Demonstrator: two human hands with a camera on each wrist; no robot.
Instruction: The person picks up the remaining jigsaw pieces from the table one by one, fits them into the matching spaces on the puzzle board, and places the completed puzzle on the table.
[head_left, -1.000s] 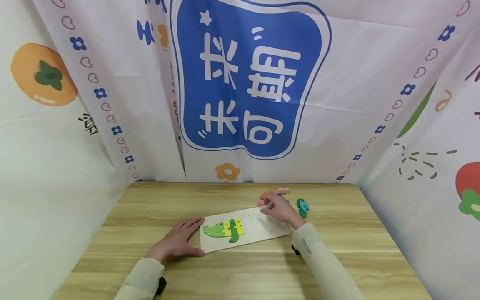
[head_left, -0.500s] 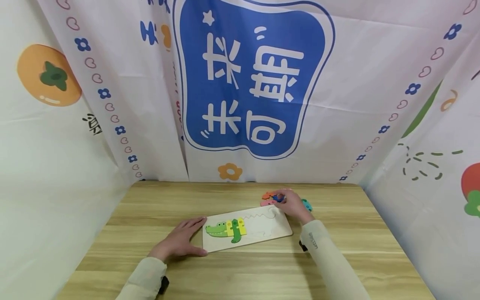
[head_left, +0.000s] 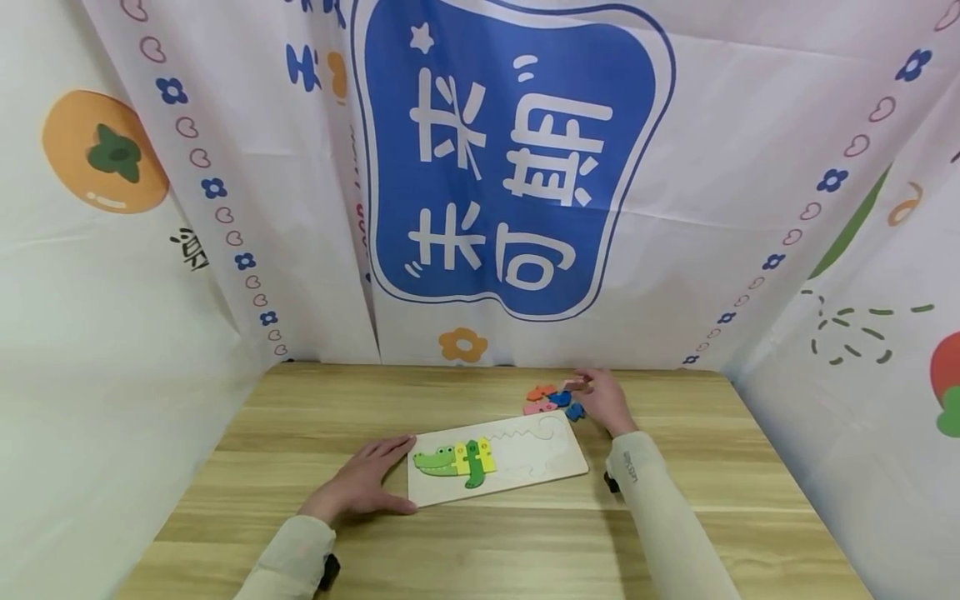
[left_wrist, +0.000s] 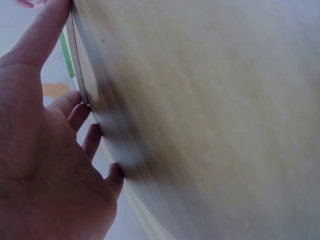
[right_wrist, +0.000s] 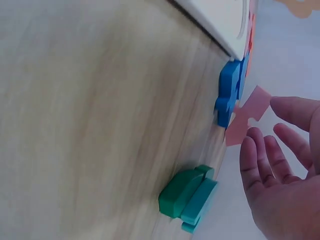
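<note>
A pale wooden puzzle board (head_left: 517, 454) lies tilted on the table, with a green crocodile head (head_left: 435, 460) and yellow and green body pieces (head_left: 474, 458) at its left. My left hand (head_left: 363, 479) rests at the board's left end, fingers and thumb spread, tips touching its edge; in the left wrist view the fingers are nearly straight. Beyond the board's far right corner, my right hand (head_left: 606, 400) pinches a pink puzzle piece (right_wrist: 249, 116), which stands tilted by the thumb and fingertips. Blue pieces (right_wrist: 230, 90) lie just beside it.
Orange (head_left: 540, 392) and another pink piece (head_left: 538, 407) lie behind the board with the blue ones. Green (right_wrist: 182, 192) and teal pieces (right_wrist: 200, 202) lie near the right hand, hidden by it in the head view. A printed cloth (head_left: 465, 346) hangs behind the table.
My right hand has moved right and away from over the board to the loose pieces, and now has the far pink piece at its fingertips. The left hand stays at the board's edge.
</note>
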